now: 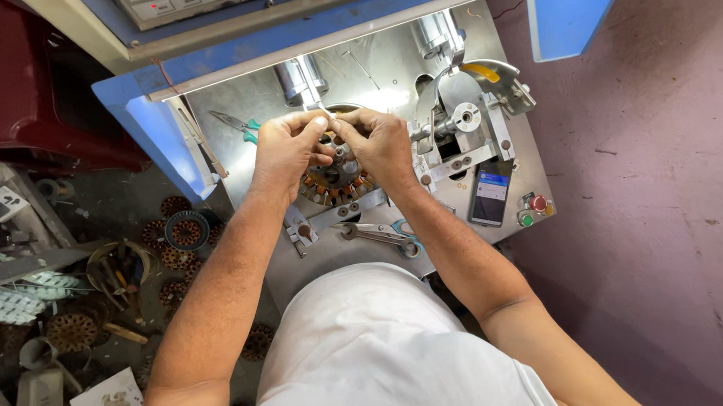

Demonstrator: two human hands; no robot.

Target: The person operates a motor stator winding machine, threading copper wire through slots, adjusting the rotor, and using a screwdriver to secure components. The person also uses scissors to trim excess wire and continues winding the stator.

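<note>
Left hand [285, 149] and right hand [379, 143] both pinched shut over wound stator [335, 181], fingertips touching; held item too small to identify. Spanner [373, 231] nearer the body, phone [489, 197] right on tabletop [387, 76].

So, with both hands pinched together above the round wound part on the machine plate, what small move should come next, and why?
Probably a short pull of the fine strand down toward the round wound part. The left hand and right hand meet fingertip to fingertip just above it, pinching something thin that is too small to identify. The pliers and spanner lie untouched, so this looks like handwork.
</note>
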